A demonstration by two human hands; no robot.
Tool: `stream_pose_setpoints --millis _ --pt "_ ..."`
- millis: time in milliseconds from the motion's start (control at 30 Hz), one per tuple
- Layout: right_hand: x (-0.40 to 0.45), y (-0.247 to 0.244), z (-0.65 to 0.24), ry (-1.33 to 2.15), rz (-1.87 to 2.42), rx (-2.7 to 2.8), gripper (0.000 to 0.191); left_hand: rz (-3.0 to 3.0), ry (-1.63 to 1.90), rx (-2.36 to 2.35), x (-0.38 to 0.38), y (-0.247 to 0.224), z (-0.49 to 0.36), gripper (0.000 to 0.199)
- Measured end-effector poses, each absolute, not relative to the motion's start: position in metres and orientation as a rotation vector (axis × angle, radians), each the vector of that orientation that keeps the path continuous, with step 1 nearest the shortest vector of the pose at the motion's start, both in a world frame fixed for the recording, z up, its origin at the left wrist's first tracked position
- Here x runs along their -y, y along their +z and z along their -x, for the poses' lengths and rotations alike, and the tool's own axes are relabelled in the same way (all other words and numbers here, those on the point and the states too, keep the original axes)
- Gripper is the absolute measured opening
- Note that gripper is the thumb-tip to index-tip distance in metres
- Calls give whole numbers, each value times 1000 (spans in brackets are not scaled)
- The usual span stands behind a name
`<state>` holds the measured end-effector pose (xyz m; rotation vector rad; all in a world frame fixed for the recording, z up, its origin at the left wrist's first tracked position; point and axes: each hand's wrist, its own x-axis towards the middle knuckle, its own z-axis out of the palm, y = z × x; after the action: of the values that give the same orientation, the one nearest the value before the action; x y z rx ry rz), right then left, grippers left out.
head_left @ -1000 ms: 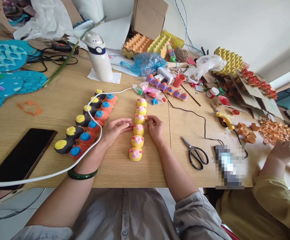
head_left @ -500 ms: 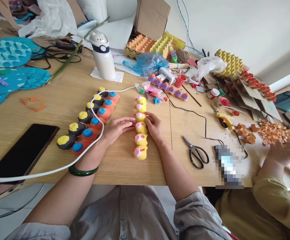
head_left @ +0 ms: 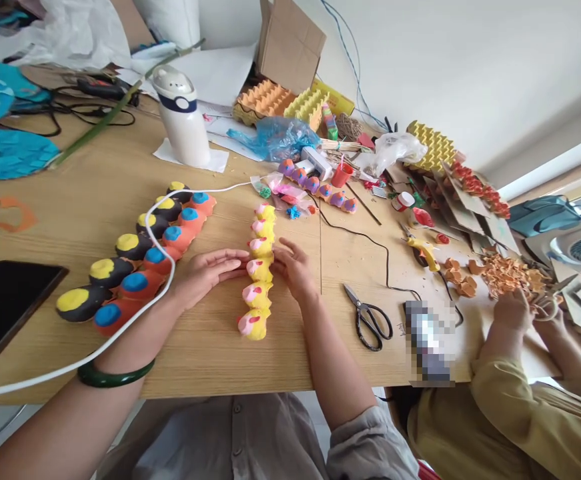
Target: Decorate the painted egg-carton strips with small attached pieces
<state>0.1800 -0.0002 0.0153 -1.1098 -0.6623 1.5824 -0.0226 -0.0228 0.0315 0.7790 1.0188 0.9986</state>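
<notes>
Bright, diffuse daylight from the right, pale glare on the table [head_left: 250, 367], stretched edges, one pixelated patch [head_left: 430, 343].

Egg-carton strip [head_left: 262, 268] in yellow, patchy pink and red

The yellow strip [head_left: 265, 270] looks matt and bumpy, the wood-grain surface [head_left: 200, 360] smooth, the bangle [head_left: 116, 377] glossy, the scissors [head_left: 363, 311] metal-bladed, the blue bag [head_left: 284, 139] crinkled plastic.

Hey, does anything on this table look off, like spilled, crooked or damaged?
The white cable looks out of place: it crosses the view over the black-and-orange cups and the left forearm; I can't tell whether it touches them. Loose orange scraps lie heaped at the right. The yellow strip shows no obvious damage.
</notes>
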Motion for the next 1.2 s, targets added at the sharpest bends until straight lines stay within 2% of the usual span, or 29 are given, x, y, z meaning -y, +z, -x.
stream_pose_setpoints --millis 367,567,733,900,1200 --pt "5 23 -184 1710 1166 645 46 -764 951 -1004 23 27 22 49" --pt "-9 40 -196 1652 1175 673 41 -721 936 -1049 23 22 21 53" --pt "-58 80 -234 1477 1228 783 32 -713 964 -1073 23 16 20 51" --pt "-125 122 -272 1348 1367 943 28 -775 883 -1099 22 16 20 60" --pt "-190 134 -275 1271 1702 1253 32 -767 857 -1123 23 21 15 59"
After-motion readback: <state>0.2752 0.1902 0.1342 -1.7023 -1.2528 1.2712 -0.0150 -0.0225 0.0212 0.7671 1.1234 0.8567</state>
